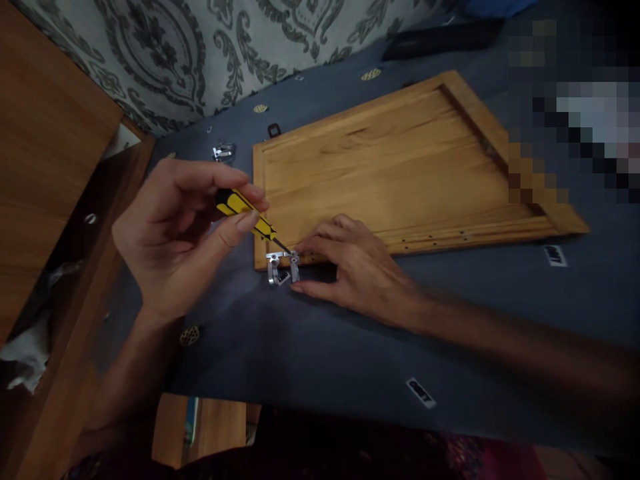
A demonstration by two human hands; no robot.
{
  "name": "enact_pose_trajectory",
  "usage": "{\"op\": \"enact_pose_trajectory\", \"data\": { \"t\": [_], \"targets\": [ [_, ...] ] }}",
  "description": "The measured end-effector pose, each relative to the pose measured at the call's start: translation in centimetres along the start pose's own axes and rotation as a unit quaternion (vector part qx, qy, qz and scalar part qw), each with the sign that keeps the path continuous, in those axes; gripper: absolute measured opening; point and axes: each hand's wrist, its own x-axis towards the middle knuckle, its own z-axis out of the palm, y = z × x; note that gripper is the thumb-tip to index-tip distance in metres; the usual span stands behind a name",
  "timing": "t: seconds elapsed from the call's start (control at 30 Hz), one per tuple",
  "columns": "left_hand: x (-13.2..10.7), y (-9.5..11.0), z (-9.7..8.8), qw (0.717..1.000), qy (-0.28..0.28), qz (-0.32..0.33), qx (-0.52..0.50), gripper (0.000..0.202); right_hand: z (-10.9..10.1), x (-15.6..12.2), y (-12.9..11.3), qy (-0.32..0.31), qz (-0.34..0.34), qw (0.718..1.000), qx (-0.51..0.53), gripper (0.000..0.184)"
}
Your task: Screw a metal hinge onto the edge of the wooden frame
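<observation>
My left hand [173, 230] is closed round the handle of a yellow and black screwdriver [245, 213]. The screwdriver slants down to the right, and its tip meets a silver metal hinge [294, 259]. That hinge sits at the near left edge of a framed wooden cabinet door [385, 160], which lies flat on the bed. From the right, my right hand [357, 263] pinches the hinge's right side between thumb and fingers. Whether a screw is under the tip is too small to tell.
A second metal hinge [223, 152] lies beyond my left hand. A dark long object [445, 39] rests at the back by the patterned curtain [155, 53]. Wooden furniture [45, 133] stands on the left. Dark bluish-grey patterned cloth [320, 360] spreads under the door.
</observation>
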Motion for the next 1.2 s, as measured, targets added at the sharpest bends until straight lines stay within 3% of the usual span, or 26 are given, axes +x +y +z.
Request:
{"op": "enact_pose_trajectory", "data": {
  "t": [0.2, 0.5, 0.8, 0.93, 1.2],
  "targets": [
    [0.10, 0.31, 0.29, 1.000, -0.003, 0.001, -0.003, 0.033, -0.05, -0.01, -0.08, -0.001, -0.001, 1.000, 0.002, 0.033],
    [0.00, 0.21, 0.50, 1.000, 0.002, 0.003, -0.013, 0.036, -0.10, 0.08, -0.19, -0.003, 0.003, 1.000, -0.002, 0.047],
    [-0.03, -0.05, 0.39, 1.000, -0.014, 0.012, -0.021, 0.040, 0.00, -0.01, -0.10, -0.002, -0.004, 1.000, -0.008, 0.046],
    [-0.29, 0.52, 0.59, 0.999, -0.004, -0.045, -0.007, 0.039, 0.03, -0.04, -0.01, 0.000, -0.005, 1.000, 0.001, 0.044],
    [-0.79, 0.45, 0.73, 0.998, 0.012, -0.058, 0.034, 0.027, 0.19, -0.05, 0.13, 0.003, -0.009, 1.000, 0.000, 0.044]
  ]
}}
